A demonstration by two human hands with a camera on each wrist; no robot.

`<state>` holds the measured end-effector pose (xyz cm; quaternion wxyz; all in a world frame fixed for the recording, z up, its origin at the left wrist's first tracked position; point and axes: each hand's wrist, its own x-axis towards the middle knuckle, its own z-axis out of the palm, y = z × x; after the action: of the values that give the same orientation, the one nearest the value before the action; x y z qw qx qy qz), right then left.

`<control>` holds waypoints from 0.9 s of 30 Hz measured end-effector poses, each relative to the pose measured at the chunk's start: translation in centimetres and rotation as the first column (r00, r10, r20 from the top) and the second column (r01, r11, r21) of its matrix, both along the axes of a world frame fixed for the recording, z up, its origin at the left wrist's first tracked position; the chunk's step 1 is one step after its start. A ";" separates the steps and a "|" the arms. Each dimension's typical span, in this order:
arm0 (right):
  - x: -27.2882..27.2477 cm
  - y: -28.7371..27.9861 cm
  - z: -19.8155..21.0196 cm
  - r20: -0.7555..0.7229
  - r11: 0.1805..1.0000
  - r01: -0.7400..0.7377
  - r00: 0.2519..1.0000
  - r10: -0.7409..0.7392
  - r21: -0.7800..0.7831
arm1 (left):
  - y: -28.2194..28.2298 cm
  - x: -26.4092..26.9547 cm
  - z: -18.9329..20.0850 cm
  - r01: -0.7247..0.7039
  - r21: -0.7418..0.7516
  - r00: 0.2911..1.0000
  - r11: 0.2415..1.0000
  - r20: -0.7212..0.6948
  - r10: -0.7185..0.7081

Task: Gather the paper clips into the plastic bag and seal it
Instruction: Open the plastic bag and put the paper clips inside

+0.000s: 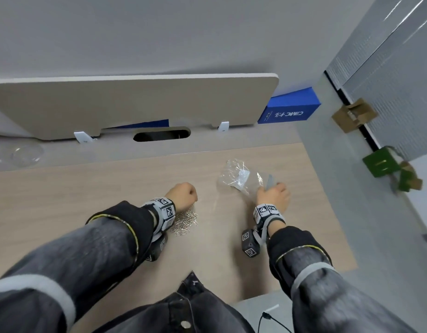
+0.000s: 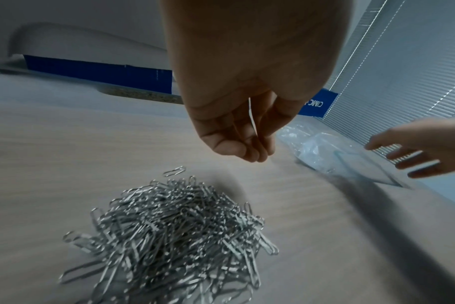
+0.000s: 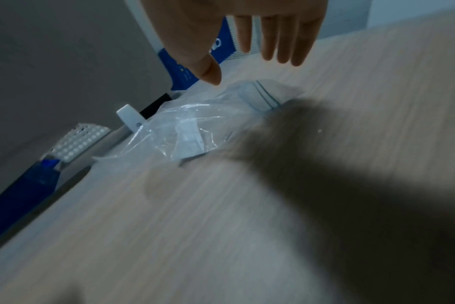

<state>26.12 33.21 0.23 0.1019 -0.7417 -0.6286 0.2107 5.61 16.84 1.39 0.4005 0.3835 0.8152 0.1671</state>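
Note:
A heap of silver paper clips lies on the wooden desk just under my left wrist. My left hand hangs above and beyond the heap with its fingers curled, pinching a paper clip whose wire shows between them. A crumpled clear zip bag lies to the right with a white slip inside. My right hand hovers over the bag's zip end, fingers straight and thumb spread. Whether it touches the bag I cannot tell.
A beige divider panel stands along the desk's back, with a cable slot below it. A blue box sits at the back right. A clear plastic dish lies far left. The desk's right edge runs close past the bag.

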 end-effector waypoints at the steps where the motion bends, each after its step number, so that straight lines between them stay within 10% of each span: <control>1: 0.1 0.2 -0.2 -0.012 0.997 0.049 0.999 -0.050 -0.056 | 0.5 0.1 0.1 0.003 0.007 1.000 1.000 0.006 -0.003; 7: -0.4 1.1 -0.5 -0.126 0.953 0.141 0.976 -0.180 -0.268 | 2.7 0.4 0.8 -0.030 0.044 0.997 0.999 0.072 0.027; 13: -3.0 -0.3 1.6 -0.227 0.974 -0.220 0.952 0.203 -0.054 | 3.7 0.5 1.8 -0.263 0.175 0.949 0.949 0.224 0.222; 19: -8.3 -5.1 4.1 -0.010 0.613 -0.753 0.630 0.777 0.241 | 4.3 -0.4 4.1 -0.472 0.194 0.805 0.860 0.494 0.330; 27: -12.8 -10.2 5.6 0.045 0.285 -0.935 0.300 0.953 0.211 | 0.2 -5.1 5.3 -0.440 0.292 0.897 0.849 0.094 0.432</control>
<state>13.36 22.98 5.87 0.0589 -0.2031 -0.9567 0.1999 0.46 17.03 6.65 0.2981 0.2437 0.8399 0.3825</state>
